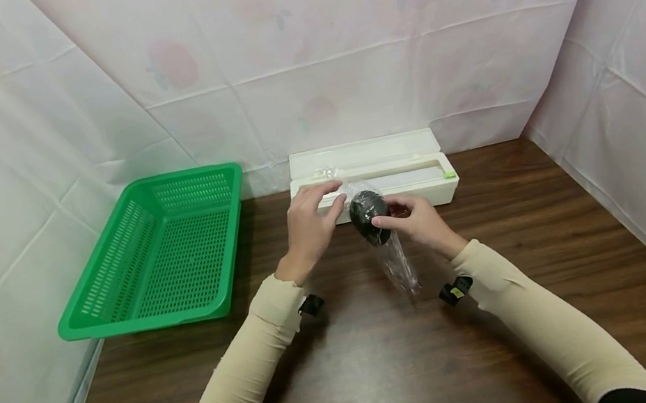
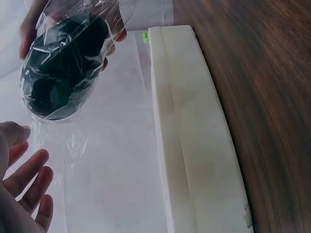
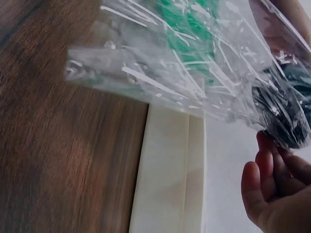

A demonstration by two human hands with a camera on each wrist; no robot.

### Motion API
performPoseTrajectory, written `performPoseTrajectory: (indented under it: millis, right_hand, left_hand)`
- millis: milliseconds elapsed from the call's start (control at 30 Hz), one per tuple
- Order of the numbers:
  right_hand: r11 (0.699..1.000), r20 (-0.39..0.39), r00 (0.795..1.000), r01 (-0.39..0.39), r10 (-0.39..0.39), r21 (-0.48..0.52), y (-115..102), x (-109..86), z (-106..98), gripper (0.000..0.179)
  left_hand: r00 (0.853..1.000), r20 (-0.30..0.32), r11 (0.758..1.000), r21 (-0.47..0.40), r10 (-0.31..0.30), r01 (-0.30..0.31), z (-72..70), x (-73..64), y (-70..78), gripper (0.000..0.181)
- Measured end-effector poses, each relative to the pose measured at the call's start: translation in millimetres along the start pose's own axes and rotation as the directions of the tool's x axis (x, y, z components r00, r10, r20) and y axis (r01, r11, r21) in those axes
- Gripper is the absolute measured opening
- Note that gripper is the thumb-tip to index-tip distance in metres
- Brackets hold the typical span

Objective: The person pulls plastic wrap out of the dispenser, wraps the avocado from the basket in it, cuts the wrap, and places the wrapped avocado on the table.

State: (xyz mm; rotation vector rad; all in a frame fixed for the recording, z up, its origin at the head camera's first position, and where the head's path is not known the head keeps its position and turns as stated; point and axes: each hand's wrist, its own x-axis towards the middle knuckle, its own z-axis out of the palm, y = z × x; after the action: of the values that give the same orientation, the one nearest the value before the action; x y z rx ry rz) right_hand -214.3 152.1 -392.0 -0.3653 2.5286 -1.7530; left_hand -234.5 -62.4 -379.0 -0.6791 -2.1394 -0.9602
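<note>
A dark, rounded oval object [image 1: 368, 217], blackish green in the left wrist view, is wrapped in clear plastic film [image 1: 398, 267]. My right hand [image 1: 424, 222] pinches it by its right side, thumb in front and fingers behind, raised over the table. From its underside a loose tail of film hangs down. To the left, my left hand [image 1: 310, 228] is held with thumb and fingers apart, the fingertips close to the film at the object's upper left. Behind the hands is a long white box [image 1: 423, 194] with its lid up and a green tab [image 1: 449, 175] at the right end.
A green perforated plastic basket [image 1: 228, 244] stands on the left of the brown wood-grain table [image 1: 364, 378]. Pale patterned sheets [image 1: 343, 85] hang along the back and both sides. A small black device is strapped to each wrist.
</note>
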Motion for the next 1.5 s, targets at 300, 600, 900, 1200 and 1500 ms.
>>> performPoseTrajectory:
  millis: [300,600,900,1200,1500]
  right_hand:
    - [1.000,-0.075,0.997,0.013,-0.012,0.012,-4.3,-1.1,0.3,0.044]
    - [1.000,-0.087,0.996,0.024,-0.023,0.012,1.6,0.3,-0.1,0.044]
    - [0.999,-0.072,0.997,0.024,-0.021,0.035,13.2,3.5,5.9,0.045]
    - [0.996,-0.077,0.997,0.005,0.001,0.084,14.8,3.7,13.4,0.045]
    - [0.996,-0.020,0.999,-0.040,0.042,0.085,14.9,2.4,8.8,0.053]
  left_hand:
    - [0.993,0.107,0.999,-0.022,0.041,-0.039,-1.8,-8.7,2.9,0.034]
    - [0.966,0.243,0.989,-0.097,-0.089,0.116,-1.3,-16.6,4.5,0.049]
    - [0.893,0.339,0.900,-0.212,-0.297,0.380,5.8,-21.6,6.3,0.048]
    - [0.881,0.351,0.886,-0.222,-0.317,0.408,7.6,-24.0,6.3,0.046]
    - [0.873,0.345,0.866,-0.242,-0.344,0.437,6.6,-25.4,6.7,0.044]
